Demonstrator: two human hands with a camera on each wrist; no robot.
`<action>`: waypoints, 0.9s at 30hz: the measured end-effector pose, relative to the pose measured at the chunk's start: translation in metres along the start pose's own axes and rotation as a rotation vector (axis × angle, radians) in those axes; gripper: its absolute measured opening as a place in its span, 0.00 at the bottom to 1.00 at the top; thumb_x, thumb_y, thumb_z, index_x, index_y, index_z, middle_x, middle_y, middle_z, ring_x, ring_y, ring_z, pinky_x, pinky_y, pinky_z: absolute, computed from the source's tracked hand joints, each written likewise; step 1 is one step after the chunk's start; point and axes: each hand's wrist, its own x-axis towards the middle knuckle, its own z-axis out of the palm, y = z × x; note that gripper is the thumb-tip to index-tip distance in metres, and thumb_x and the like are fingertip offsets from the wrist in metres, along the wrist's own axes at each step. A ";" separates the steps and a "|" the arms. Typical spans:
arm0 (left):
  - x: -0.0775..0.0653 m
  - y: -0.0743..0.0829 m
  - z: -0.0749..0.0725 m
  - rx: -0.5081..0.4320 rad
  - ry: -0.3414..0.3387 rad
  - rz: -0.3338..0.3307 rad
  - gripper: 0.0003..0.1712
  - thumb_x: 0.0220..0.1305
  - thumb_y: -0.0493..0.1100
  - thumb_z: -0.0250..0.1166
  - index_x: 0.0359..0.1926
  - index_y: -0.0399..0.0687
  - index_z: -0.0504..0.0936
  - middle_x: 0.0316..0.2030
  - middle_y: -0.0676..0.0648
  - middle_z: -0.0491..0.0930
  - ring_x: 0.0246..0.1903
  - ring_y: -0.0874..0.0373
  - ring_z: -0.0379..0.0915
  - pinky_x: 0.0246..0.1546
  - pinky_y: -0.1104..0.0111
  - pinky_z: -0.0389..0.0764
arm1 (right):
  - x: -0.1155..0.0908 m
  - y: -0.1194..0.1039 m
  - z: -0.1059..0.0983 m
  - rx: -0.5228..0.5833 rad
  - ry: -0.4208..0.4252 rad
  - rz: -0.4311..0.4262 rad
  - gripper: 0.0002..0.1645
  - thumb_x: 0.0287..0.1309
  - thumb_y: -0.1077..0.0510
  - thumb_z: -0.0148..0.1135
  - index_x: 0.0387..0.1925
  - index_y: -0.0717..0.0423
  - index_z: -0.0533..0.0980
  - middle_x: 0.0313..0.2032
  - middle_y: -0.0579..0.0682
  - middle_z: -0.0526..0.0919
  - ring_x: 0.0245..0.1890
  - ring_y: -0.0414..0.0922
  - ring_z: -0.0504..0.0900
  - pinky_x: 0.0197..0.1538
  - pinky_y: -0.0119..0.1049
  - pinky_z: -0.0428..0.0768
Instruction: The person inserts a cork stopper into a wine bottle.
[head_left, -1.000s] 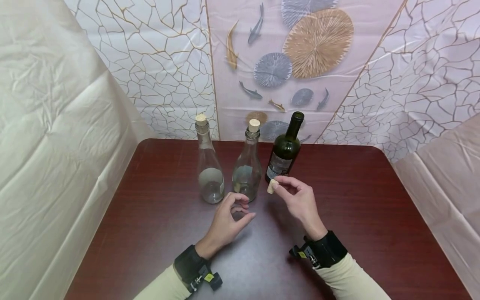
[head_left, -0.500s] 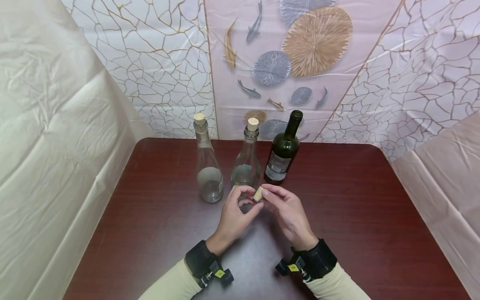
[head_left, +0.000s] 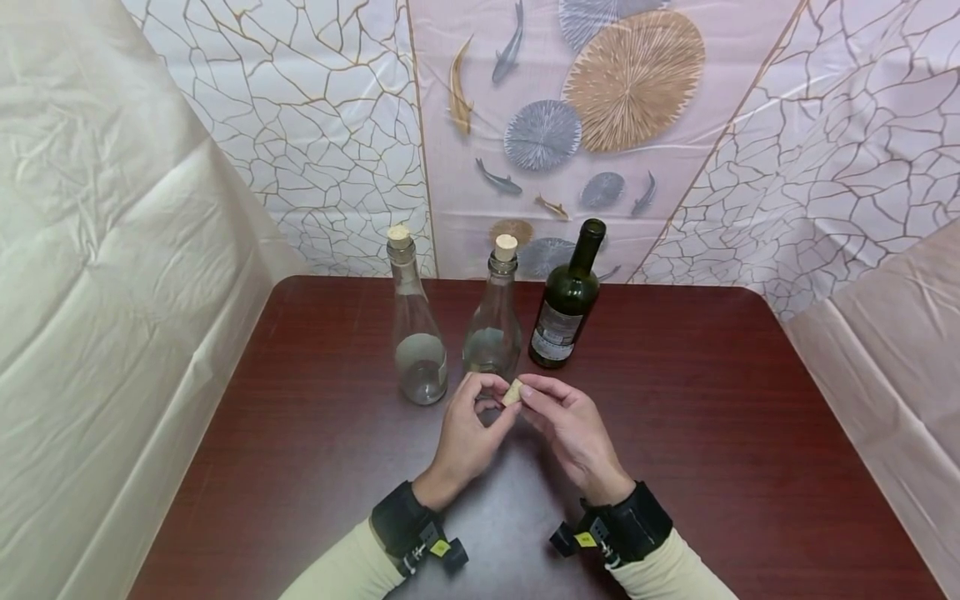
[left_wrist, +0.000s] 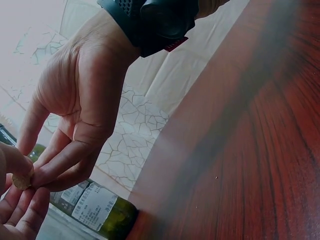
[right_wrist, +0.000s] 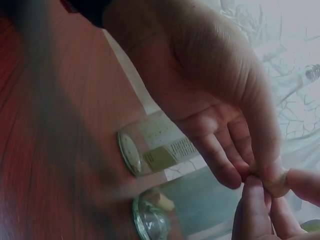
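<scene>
Holds the small tan cylindrical cork [head_left: 512, 392] farther left than a second ago, away from its earlier place just before the upright dark-green glass wine bottle [head_left: 566, 308] and out to the front left of that bottle. Brings both hands together compared with then, with the bare right hand [head_left: 573, 433] farther left and the bare left hand [head_left: 465, 437] slightly farther right. Pinches the cork between right thumb and index finger, raised above the dark-red wood-grained tabletop [head_left: 712, 417]. Curls left thumb and index finger onto the other end, touching it; cannot tell how firmly. Has, just left of the wine bottle, an upright clear greenish glass bottle [head_left: 492, 329] plugged with a pale stopper [head_left: 506, 247]; has, farther left of it, a tall clear glass bottle [head_left: 418, 333], likewise plugged. Wears black wrist straps [head_left: 633, 521] over cream sleeves [head_left: 667, 571]. Faces, behind the wine bottle, a pink cloth panel [head_left: 540, 133] printed with fish and round leaves.
</scene>
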 end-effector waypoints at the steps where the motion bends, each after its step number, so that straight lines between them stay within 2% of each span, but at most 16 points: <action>1: 0.000 -0.001 0.000 -0.001 -0.003 -0.001 0.14 0.62 0.32 0.74 0.47 0.41 0.80 0.45 0.42 0.80 0.44 0.55 0.81 0.46 0.66 0.89 | 0.000 0.000 -0.002 -0.015 -0.011 0.001 0.18 0.69 0.64 0.66 0.58 0.64 0.80 0.43 0.43 0.90 0.45 0.37 0.88 0.53 0.31 0.86; 6: -0.003 -0.003 -0.001 -0.005 -0.052 -0.021 0.14 0.62 0.32 0.73 0.47 0.41 0.80 0.47 0.43 0.80 0.45 0.55 0.81 0.46 0.67 0.88 | 0.002 -0.006 -0.015 -0.114 -0.056 0.004 0.28 0.69 0.60 0.67 0.65 0.67 0.74 0.45 0.43 0.90 0.48 0.38 0.89 0.59 0.38 0.85; 10: -0.005 -0.005 -0.002 -0.010 -0.106 -0.011 0.14 0.62 0.30 0.73 0.47 0.40 0.80 0.47 0.42 0.80 0.45 0.54 0.81 0.47 0.66 0.88 | 0.006 -0.013 -0.028 -0.197 -0.073 0.007 0.32 0.68 0.57 0.69 0.68 0.67 0.72 0.50 0.44 0.89 0.53 0.39 0.88 0.63 0.40 0.83; 15: -0.006 -0.007 -0.003 0.019 -0.167 -0.004 0.14 0.63 0.30 0.72 0.48 0.40 0.80 0.46 0.43 0.80 0.47 0.54 0.82 0.47 0.69 0.87 | 0.010 -0.020 -0.041 -0.299 -0.084 0.003 0.34 0.66 0.54 0.72 0.67 0.65 0.73 0.50 0.46 0.89 0.57 0.47 0.88 0.63 0.41 0.83; 18: -0.006 -0.008 -0.004 0.037 -0.198 -0.005 0.14 0.63 0.30 0.71 0.48 0.40 0.80 0.46 0.43 0.80 0.46 0.54 0.82 0.47 0.69 0.87 | 0.010 -0.024 -0.044 -0.427 -0.102 -0.025 0.31 0.64 0.51 0.74 0.64 0.60 0.77 0.51 0.48 0.88 0.53 0.45 0.89 0.59 0.38 0.84; 22: -0.006 -0.009 -0.005 0.052 -0.229 -0.002 0.14 0.63 0.29 0.71 0.47 0.41 0.80 0.46 0.43 0.80 0.46 0.54 0.82 0.47 0.68 0.87 | 0.010 -0.025 -0.046 -0.613 -0.186 -0.146 0.24 0.61 0.54 0.76 0.57 0.56 0.82 0.54 0.55 0.86 0.48 0.40 0.89 0.52 0.33 0.85; 27: -0.006 -0.010 -0.007 0.078 -0.276 0.015 0.14 0.63 0.30 0.72 0.47 0.42 0.80 0.46 0.44 0.80 0.46 0.54 0.82 0.48 0.68 0.87 | 0.009 -0.018 -0.045 -0.672 -0.364 -0.373 0.19 0.59 0.67 0.74 0.53 0.64 0.82 0.55 0.64 0.83 0.51 0.51 0.90 0.53 0.38 0.88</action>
